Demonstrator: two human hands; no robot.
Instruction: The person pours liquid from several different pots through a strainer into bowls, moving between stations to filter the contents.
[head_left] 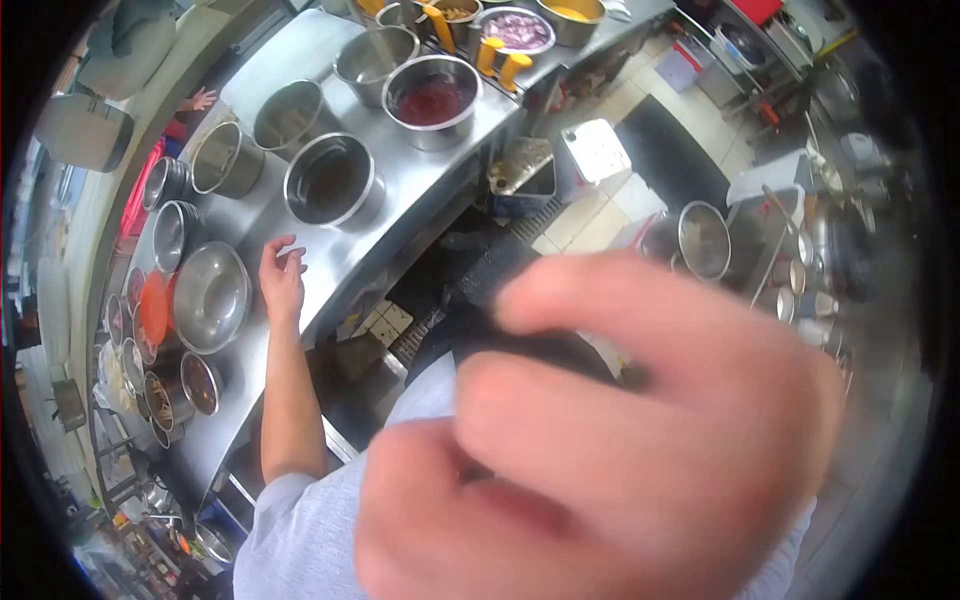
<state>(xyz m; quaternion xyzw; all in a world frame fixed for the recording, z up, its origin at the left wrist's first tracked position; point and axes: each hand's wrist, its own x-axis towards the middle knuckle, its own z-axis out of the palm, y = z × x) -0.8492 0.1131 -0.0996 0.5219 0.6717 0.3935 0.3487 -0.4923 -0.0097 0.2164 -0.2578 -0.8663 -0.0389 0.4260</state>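
My left hand [283, 278] hovers at the edge of the steel counter, empty, with its fingers apart and slightly bent. Beside it, on the left, sits a wide steel mixing bowl [212, 298]. Just beyond its fingertips stands a deep steel pot [333, 182] with a dark inside. Very close to the camera, my right hand [620, 430] fills the lower right, blurred. Its fingers are curled loosely with gaps between them, and no held thing shows. That hand hides part of the floor and my body.
Along the steel counter [395, 190] stand several pots, one with dark red contents [432, 102]. A bowl of chopped purple onion [517, 30] is at the far end. Another person's hand [203, 98] shows across the counter. A white-lidded bin [596, 152] stands on the tiled floor.
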